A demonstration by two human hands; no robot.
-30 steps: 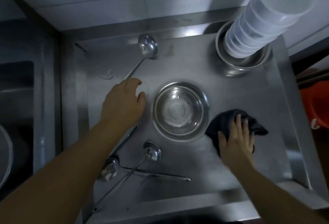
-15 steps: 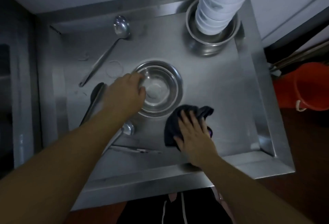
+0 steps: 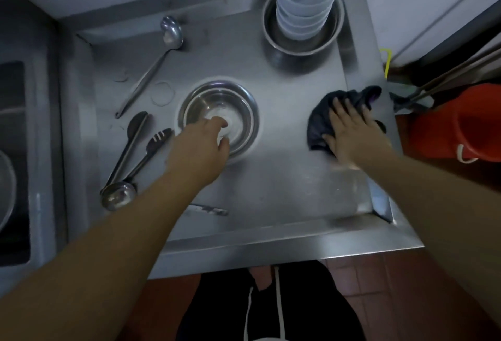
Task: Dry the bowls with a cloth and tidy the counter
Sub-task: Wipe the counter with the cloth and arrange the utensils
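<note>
Near the counter's (image 3: 271,178) front edge my forearms enter. At mid-counter, my left hand (image 3: 200,148) grips the near rim of the steel bowl (image 3: 233,104), fingers curled inside, thumb outside. Toward the right edge, my right hand (image 3: 352,134) lies flat, fingers straight and spread, pressing the dark cloth (image 3: 322,115) onto the counter. Along the left edge lie tongs (image 3: 135,148) and a ladle (image 3: 118,197); a second ladle (image 3: 170,32) lies farther back. At the far right corner, stacked white bowls (image 3: 306,7) stand in a steel basin (image 3: 301,45).
</note>
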